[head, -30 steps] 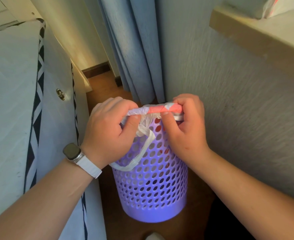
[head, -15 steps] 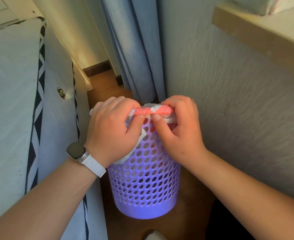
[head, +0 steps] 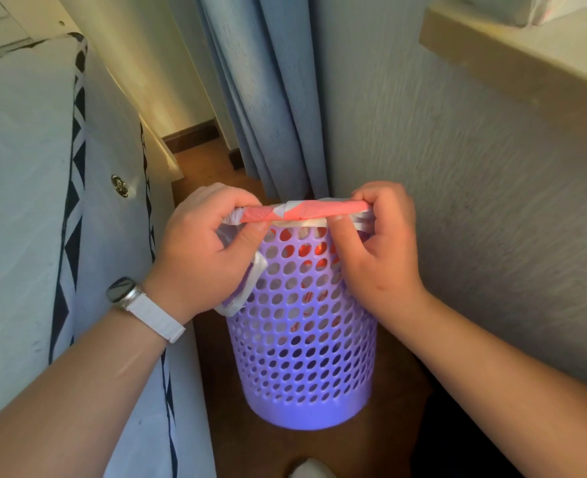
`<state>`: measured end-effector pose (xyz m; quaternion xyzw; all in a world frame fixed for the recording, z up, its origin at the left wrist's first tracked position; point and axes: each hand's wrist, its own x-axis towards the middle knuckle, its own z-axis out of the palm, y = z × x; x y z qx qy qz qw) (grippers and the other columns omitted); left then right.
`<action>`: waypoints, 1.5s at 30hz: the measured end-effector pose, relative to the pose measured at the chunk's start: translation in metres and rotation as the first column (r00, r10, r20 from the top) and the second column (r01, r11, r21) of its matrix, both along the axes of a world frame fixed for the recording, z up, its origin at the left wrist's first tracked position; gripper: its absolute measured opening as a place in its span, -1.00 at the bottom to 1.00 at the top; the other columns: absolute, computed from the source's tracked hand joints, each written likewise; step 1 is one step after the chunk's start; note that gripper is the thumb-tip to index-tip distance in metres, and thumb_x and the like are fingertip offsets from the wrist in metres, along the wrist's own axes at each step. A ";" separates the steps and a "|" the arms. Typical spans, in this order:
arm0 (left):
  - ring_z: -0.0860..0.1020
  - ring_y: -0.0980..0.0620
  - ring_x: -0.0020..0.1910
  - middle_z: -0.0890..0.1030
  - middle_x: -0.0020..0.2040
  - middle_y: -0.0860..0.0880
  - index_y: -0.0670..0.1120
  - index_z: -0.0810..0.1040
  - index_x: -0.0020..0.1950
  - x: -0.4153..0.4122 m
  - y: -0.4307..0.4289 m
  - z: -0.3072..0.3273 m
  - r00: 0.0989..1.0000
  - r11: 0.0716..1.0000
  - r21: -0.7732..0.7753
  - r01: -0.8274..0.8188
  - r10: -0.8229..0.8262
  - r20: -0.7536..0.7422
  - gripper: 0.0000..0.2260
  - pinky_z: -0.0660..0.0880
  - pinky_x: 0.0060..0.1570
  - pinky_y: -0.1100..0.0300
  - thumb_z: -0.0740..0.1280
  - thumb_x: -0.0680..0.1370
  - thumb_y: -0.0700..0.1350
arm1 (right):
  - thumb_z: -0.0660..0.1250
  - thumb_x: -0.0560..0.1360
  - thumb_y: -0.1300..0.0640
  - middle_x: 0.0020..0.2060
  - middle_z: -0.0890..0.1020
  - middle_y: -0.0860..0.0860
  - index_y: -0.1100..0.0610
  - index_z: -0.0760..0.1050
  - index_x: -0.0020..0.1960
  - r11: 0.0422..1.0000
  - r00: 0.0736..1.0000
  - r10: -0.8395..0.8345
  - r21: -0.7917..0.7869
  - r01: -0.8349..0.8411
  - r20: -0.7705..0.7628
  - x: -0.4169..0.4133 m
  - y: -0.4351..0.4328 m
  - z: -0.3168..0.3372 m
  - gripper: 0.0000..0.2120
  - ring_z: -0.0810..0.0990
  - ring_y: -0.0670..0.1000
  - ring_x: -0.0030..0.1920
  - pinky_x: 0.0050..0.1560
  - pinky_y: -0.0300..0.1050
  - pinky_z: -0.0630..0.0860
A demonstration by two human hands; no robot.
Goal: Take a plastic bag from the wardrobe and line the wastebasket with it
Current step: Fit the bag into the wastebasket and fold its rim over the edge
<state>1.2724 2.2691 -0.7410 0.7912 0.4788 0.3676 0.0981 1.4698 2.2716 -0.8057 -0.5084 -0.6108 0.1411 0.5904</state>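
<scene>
While the left hand (head: 209, 250) and right hand (head: 381, 250) pinch the plastic bag (head: 302, 212) along the wastebasket (head: 302, 357) rim, lining looks nearly finished; next, folding the edge down outside.

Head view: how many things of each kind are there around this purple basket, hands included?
hands: 2 (left hand, right hand)
basket: 1
bag: 1
watch: 1
curtain: 1
total: 6

A blue curtain (head: 267, 98) hangs between a textured wall (head: 457, 201) and a mattress (head: 16, 167), above a wooden floor (head: 209, 163).
</scene>
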 end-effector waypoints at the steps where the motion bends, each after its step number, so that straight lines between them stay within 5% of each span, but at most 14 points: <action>1: 0.54 -0.03 -0.07 0.57 -0.09 0.02 -0.12 0.59 0.04 -0.002 0.000 0.002 1.000 1.000 0.006 0.009 -0.009 -0.030 -0.78 0.51 -0.08 -0.09 0.28 0.54 -0.01 | 0.29 0.51 0.01 -0.10 0.45 -0.03 0.18 0.46 -0.06 1.000 1.000 -0.010 0.009 0.010 0.012 -0.001 0.000 0.001 -0.78 0.45 0.06 -0.04 0.02 0.00 0.38; 8: 0.54 -0.05 0.01 0.63 0.00 -0.01 -0.06 0.59 0.16 0.027 -0.014 0.000 0.960 0.988 0.138 -0.075 0.109 -0.257 -0.70 0.40 0.03 -0.04 0.24 0.55 0.08 | 0.31 0.51 -0.01 -0.11 0.45 -0.04 0.20 0.49 -0.07 0.997 0.996 -0.029 0.073 0.023 0.087 -0.010 -0.006 0.006 -0.75 0.42 -0.03 -0.05 0.01 -0.04 0.34; 16: 0.52 -0.04 -0.16 0.57 -0.18 0.05 -0.08 0.58 -0.08 0.019 -0.005 -0.003 0.986 0.994 0.062 -0.095 0.103 -0.134 -0.81 0.44 -0.11 -0.12 0.26 0.52 0.00 | 0.31 0.52 0.00 -0.03 0.50 -0.04 0.21 0.52 0.03 0.998 0.994 0.038 0.052 -0.044 0.105 -0.011 -0.006 0.005 -0.73 0.47 -0.01 0.03 0.11 0.12 0.42; 23: 0.46 0.00 -0.22 0.48 -0.26 0.06 -0.11 0.53 -0.17 0.011 -0.003 0.000 0.994 0.991 0.088 -0.100 0.104 -0.037 -0.84 0.45 -0.19 -0.12 0.25 0.52 -0.06 | 0.28 0.50 0.04 -0.01 0.49 -0.05 0.20 0.53 0.01 1.000 1.000 0.018 0.001 -0.018 0.001 0.004 0.007 -0.001 -0.76 0.49 0.02 0.05 0.14 -0.03 0.40; 27: 0.46 -0.01 -0.18 0.50 -0.23 0.01 -0.14 0.55 -0.15 0.014 -0.005 -0.001 0.991 0.987 0.126 -0.101 0.111 -0.078 -0.83 0.44 -0.16 -0.10 0.25 0.52 -0.07 | 0.26 0.51 0.05 -0.06 0.47 -0.02 0.21 0.49 -0.01 1.000 1.000 -0.008 -0.002 0.008 -0.004 0.003 0.004 0.000 -0.78 0.45 0.01 0.00 0.07 -0.10 0.36; 33: 0.55 -0.09 -0.01 0.62 0.00 -0.04 -0.09 0.60 0.12 0.031 -0.017 0.000 0.946 0.974 0.210 -0.082 0.143 -0.291 -0.73 0.38 0.04 -0.04 0.27 0.53 0.01 | 0.32 0.49 0.05 -0.07 0.55 0.11 0.25 0.52 -0.02 0.998 0.994 -0.028 0.064 0.021 0.108 -0.006 -0.003 0.005 -0.76 0.48 0.10 -0.01 0.06 -0.02 0.35; 39: 0.51 -0.04 -0.18 0.59 -0.19 0.00 -0.08 0.60 -0.01 0.030 -0.016 -0.002 0.946 0.979 0.174 -0.108 0.155 -0.284 -0.83 0.26 -0.12 0.13 0.24 0.56 -0.06 | 0.32 0.47 0.02 -0.04 0.54 0.04 0.21 0.53 0.02 0.999 0.994 0.034 0.026 -0.036 0.102 -0.014 -0.008 0.007 -0.74 0.48 0.04 0.04 0.11 -0.04 0.36; 45: 0.49 -0.02 -0.20 0.49 -0.22 0.09 -0.11 0.57 -0.09 0.014 -0.004 -0.004 0.971 0.984 0.118 -0.133 0.153 -0.186 -0.83 0.37 -0.15 0.04 0.22 0.54 -0.08 | 0.34 0.49 0.01 0.12 0.56 0.07 0.23 0.54 0.16 0.997 0.995 0.075 0.016 -0.076 0.069 0.002 0.004 -0.001 -0.65 0.51 0.07 0.19 0.28 -0.06 0.38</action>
